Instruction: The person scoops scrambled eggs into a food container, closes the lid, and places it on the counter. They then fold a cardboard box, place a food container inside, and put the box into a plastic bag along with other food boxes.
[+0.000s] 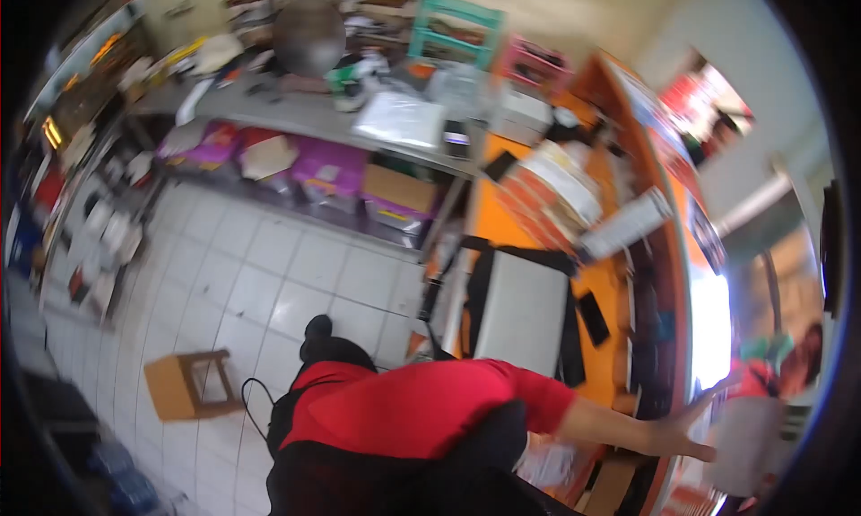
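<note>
My right arm, in a short red sleeve, stretches to the right across the orange counter. At its end my right hand is open, fingers apart, its lower fingertips right at the left edge of a blurred whitish, block-like object. Beyond the counter, a person in red is close behind that object. My left hand is out of view, and my red and black clothing fills the bottom middle. Nearer to me, a light grey flat box-like thing lies on black material, with a black phone beside it.
The orange counter also carries papers and a white box. A cluttered grey bench runs along the back, purple boxes beneath it. A brown stool stands on the white tiled floor. Crowded shelves line the left.
</note>
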The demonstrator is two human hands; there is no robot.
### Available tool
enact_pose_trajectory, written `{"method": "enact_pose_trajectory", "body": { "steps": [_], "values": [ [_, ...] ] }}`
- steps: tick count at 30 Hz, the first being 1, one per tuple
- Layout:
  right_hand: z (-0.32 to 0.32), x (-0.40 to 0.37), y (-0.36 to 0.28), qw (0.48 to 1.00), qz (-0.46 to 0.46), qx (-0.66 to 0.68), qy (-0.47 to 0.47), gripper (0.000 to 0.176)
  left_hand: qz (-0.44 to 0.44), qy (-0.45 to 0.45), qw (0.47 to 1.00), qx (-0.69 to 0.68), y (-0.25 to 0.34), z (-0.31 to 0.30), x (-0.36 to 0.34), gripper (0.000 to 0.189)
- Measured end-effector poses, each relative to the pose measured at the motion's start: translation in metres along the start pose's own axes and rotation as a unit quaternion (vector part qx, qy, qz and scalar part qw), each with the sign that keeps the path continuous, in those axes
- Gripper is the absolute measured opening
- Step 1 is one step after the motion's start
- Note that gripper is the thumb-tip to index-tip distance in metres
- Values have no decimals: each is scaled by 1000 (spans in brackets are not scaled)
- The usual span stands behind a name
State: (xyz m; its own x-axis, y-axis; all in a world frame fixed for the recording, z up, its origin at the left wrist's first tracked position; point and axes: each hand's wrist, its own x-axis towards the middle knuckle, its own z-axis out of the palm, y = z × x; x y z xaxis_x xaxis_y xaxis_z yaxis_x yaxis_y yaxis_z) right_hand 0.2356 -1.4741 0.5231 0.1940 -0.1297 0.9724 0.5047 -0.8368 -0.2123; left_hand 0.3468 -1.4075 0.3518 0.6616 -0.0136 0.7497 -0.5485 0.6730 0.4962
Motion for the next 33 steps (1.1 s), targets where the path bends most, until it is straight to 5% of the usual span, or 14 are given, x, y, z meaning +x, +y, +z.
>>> {"method": "enact_pose_trajectory", "body": {
  "steps": [2,5,10,11,12,16,20,23,25,26,28,30,32,33],
  "values": [
    [73,-38,-37,983,-12,120,-140,27,-52,-28,996,-64,87,-106,-38,104],
    [187,-119,-115,898,-57,280,-333,24,-146,65,984,81,206,-246,-115,81],
    [326,-245,-361,670,-84,482,-559,9,-177,263,886,339,380,-421,-274,55],
    [348,-266,-410,575,-23,482,-661,10,-144,351,881,282,417,-439,-304,51],
    [367,-290,-467,553,-74,515,-650,15,-102,433,868,222,450,-458,-331,47],
    [421,-376,-635,359,-189,540,-737,25,-104,626,618,464,581,-506,-431,35],
    [474,-419,-738,330,-419,565,-629,48,-93,822,362,429,696,-558,-555,20],
    [538,-445,-795,188,-501,479,-696,51,13,877,250,409,771,-584,-655,16],
    [600,-499,-820,117,-458,346,-810,55,65,892,184,407,800,-596,-744,18],
    [619,-508,-846,135,-471,336,-804,56,117,904,157,380,797,-597,-789,20],
    [647,-519,-898,166,-500,314,-790,59,177,942,5,285,774,-589,-862,25],
    [674,-533,-969,167,-525,341,-762,61,337,909,-32,245,750,-580,-873,24],
    [708,-564,-1033,165,-550,364,-734,60,272,930,-192,158,710,-585,-910,26],
    [727,-592,-1070,168,-561,391,-710,61,290,927,-215,99,705,-587,-901,27]
  ]
}}
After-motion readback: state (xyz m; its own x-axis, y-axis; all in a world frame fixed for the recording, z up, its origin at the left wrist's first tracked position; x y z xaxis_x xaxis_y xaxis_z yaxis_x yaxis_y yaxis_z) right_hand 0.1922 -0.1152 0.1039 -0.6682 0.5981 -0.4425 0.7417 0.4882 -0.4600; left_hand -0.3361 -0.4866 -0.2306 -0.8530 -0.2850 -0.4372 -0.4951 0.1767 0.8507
